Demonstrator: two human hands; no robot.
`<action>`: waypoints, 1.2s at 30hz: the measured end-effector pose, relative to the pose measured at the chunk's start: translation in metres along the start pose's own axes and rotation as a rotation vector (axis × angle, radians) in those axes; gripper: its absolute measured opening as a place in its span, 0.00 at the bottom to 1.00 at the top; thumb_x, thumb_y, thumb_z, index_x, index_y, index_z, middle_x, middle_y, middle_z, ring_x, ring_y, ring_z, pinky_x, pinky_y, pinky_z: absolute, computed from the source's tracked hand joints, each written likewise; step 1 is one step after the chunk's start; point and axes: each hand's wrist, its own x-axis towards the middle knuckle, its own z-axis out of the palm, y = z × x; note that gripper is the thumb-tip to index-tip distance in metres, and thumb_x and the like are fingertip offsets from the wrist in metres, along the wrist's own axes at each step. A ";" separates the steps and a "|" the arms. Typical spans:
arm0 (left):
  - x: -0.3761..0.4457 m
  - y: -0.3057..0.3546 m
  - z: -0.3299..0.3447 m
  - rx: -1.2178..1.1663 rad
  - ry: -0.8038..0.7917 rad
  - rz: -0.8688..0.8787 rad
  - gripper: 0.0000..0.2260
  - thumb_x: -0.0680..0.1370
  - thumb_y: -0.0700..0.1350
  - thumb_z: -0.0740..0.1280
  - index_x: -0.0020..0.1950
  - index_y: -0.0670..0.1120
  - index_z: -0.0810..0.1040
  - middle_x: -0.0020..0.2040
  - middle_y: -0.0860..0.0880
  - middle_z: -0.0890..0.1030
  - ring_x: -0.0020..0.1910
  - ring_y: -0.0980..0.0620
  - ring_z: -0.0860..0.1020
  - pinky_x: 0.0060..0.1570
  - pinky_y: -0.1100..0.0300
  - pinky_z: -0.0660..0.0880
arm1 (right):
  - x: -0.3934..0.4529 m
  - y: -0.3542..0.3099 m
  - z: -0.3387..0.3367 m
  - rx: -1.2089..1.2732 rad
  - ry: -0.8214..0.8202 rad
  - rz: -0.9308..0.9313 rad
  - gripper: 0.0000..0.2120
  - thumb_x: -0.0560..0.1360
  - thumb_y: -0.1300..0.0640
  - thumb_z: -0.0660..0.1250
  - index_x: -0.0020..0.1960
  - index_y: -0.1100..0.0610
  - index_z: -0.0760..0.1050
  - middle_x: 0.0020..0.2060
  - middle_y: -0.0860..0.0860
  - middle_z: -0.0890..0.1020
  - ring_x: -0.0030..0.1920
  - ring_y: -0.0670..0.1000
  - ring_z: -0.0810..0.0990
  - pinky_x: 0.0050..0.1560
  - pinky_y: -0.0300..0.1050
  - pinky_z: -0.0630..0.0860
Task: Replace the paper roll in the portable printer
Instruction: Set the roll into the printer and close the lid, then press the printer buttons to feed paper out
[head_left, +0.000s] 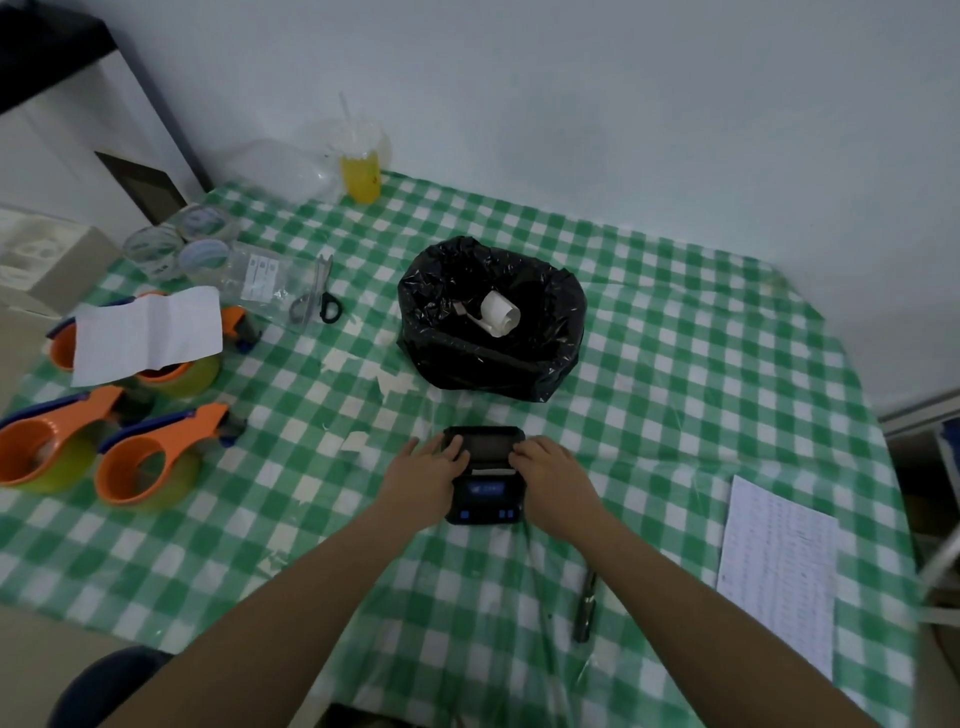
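Observation:
A small black portable printer (485, 488) with a blue lit screen lies on the green checked tablecloth (675, 364) near the front middle. Its lid (485, 441) is at the far end, and a strip of white paper shows at the slot between lid and body. My left hand (428, 473) rests on the printer's left side with fingers on the lid. My right hand (548, 475) holds the right side, fingertips on the lid edge. A white paper roll (498, 312) lies inside a bin lined with a black bag (491, 317) behind the printer.
Three orange tape dispensers (150, 457) and a folded white sheet (148, 332) are at the left. Scissors (319, 296), clear tape rolls and a plastic packet lie beyond them. A yellow drink cup (361, 166) stands at the back. A printed sheet (779, 566) and a dark pen (584, 605) lie at the right front.

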 end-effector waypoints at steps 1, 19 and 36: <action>0.002 0.000 -0.002 0.017 -0.018 -0.003 0.24 0.80 0.42 0.53 0.75 0.49 0.54 0.79 0.50 0.51 0.78 0.49 0.50 0.76 0.47 0.51 | 0.003 0.001 -0.004 -0.014 -0.032 0.003 0.23 0.72 0.63 0.61 0.67 0.60 0.69 0.67 0.55 0.71 0.69 0.56 0.64 0.70 0.49 0.61; -0.030 0.021 0.037 -0.966 0.167 -0.231 0.28 0.75 0.36 0.66 0.72 0.43 0.61 0.67 0.42 0.73 0.66 0.42 0.72 0.61 0.55 0.71 | -0.039 -0.033 0.032 0.853 0.135 0.549 0.23 0.78 0.62 0.60 0.72 0.54 0.64 0.66 0.55 0.75 0.64 0.55 0.74 0.64 0.50 0.73; -0.021 0.022 0.046 -0.953 0.219 -0.298 0.23 0.74 0.40 0.67 0.69 0.42 0.67 0.59 0.39 0.80 0.58 0.42 0.78 0.56 0.51 0.76 | -0.040 -0.037 0.037 0.916 0.194 0.630 0.23 0.78 0.64 0.61 0.70 0.51 0.66 0.62 0.55 0.79 0.60 0.54 0.78 0.54 0.42 0.72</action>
